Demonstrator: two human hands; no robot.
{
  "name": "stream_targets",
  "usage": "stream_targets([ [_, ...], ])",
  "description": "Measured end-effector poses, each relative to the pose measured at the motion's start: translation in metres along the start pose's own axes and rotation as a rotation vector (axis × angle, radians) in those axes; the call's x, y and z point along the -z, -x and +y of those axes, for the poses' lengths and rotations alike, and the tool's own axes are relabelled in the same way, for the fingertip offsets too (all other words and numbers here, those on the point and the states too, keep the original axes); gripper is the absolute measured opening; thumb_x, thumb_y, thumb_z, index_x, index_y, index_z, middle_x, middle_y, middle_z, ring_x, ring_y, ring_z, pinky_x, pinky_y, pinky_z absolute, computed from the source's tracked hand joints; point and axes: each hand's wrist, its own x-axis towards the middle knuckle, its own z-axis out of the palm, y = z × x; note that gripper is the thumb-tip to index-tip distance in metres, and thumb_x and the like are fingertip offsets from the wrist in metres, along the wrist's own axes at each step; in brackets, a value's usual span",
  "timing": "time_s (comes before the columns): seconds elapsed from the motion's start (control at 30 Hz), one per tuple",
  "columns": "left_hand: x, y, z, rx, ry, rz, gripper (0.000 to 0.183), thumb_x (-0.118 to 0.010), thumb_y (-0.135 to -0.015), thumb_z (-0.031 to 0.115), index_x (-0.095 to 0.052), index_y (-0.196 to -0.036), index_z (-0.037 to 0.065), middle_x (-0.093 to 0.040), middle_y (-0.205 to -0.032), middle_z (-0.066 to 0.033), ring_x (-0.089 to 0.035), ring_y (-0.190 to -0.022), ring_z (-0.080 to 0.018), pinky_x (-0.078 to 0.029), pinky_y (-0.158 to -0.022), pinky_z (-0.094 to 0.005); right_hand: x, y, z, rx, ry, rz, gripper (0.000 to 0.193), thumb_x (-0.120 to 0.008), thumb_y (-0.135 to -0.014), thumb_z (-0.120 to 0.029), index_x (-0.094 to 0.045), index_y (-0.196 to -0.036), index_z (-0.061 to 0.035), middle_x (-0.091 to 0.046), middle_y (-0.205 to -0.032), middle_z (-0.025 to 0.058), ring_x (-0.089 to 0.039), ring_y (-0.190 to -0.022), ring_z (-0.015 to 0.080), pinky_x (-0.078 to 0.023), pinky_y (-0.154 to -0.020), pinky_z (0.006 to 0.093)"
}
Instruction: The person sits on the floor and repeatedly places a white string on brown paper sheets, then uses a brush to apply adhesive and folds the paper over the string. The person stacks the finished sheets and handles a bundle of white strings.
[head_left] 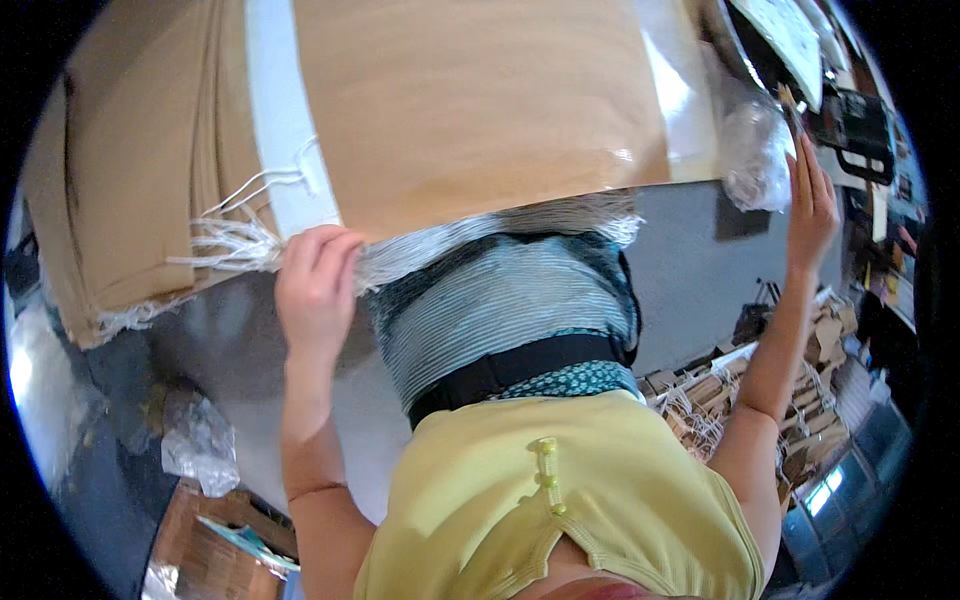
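Note:
My left hand (318, 285) is closed at the near edge of a large brown paper sheet (480, 100), by the lower end of a white strip (280, 130). Its fingers are bent together at that edge. White cords (240, 240) spread out in a loose bunch beside it. Another thick row of white cords (500, 225) hangs along the sheet's near edge, above my lap. My right hand (815, 205) reaches far to the right, its fingers round a slim brush-like tool (788, 102) with a tan end. That tool is small and partly hidden by the fingers.
Folded brown paper (130, 170) lies at the left. Clear plastic (755, 155) bulges near my right hand, beside a black handled object (860, 130). Bundles of brown paper with white cords (810, 390) stand on the floor at right. A cardboard box (200, 530) sits at lower left.

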Motion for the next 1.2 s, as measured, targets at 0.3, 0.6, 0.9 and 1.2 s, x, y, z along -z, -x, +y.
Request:
stream_targets([
  [0.3,-0.093,0.038,0.007,0.168,0.039,-0.044,0.012,-0.076,-0.078,0.015,-0.071,-0.085,0.007,-0.066,-0.093,-0.0062,-0.065,-0.087,-0.026,-0.053,-0.072,-0.0371,-0.038,0.017,-0.085,0.131,-0.403,-0.149,0.036,-0.065,-0.087,0.001,-0.068,-0.119,-0.0125,-0.064,-0.12,0.0082,-0.062,-0.11,0.0239,-0.052,-0.092,0.0331],
  [0.6,-0.028,0.01,0.05,0.323,0.831,-0.224,0.006,-0.069,-0.083,0.001,-0.069,-0.088,0.004,-0.064,-0.091,-0.0061,-0.062,-0.08,-0.0187,-0.051,-0.069,-0.029,-0.037,0.062,-0.258,0.302,-1.133,-0.542,0.014,-0.065,-0.09,-0.012,-0.069,-0.1,-0.0041,-0.066,-0.099,0.0115,-0.061,-0.099,0.0308,-0.051,-0.086,0.0401],
  [0.9,0.072,-0.003,-0.009,0.153,0.075,0.242,0.008,-0.071,-0.082,-0.002,-0.069,-0.089,0.001,-0.065,-0.09,-0.0058,-0.06,-0.08,-0.0141,-0.049,-0.069,-0.0265,-0.031,0.029,-0.124,-0.142,-0.829,-0.422,0.014,-0.058,-0.096,-0.009,-0.065,-0.088,-0.0008,-0.059,-0.081,0.0064,-0.056,-0.079,0.0161,-0.044,-0.071,0.0276],
  [1.2,0.011,-0.013,-0.01,0.112,-0.135,-0.003,0.018,-0.068,-0.084,0.001,-0.069,-0.102,0.003,-0.063,-0.102,-0.0088,-0.061,-0.096,-0.0238,-0.049,-0.084,-0.0328,-0.063,0.019,-0.096,0.26,-0.059,-0.088,0.012,-0.067,-0.089,-0.019,-0.067,-0.095,-0.0084,-0.063,-0.096,0.0061,-0.059,-0.099,0.0265,-0.051,-0.083,0.0394],
])
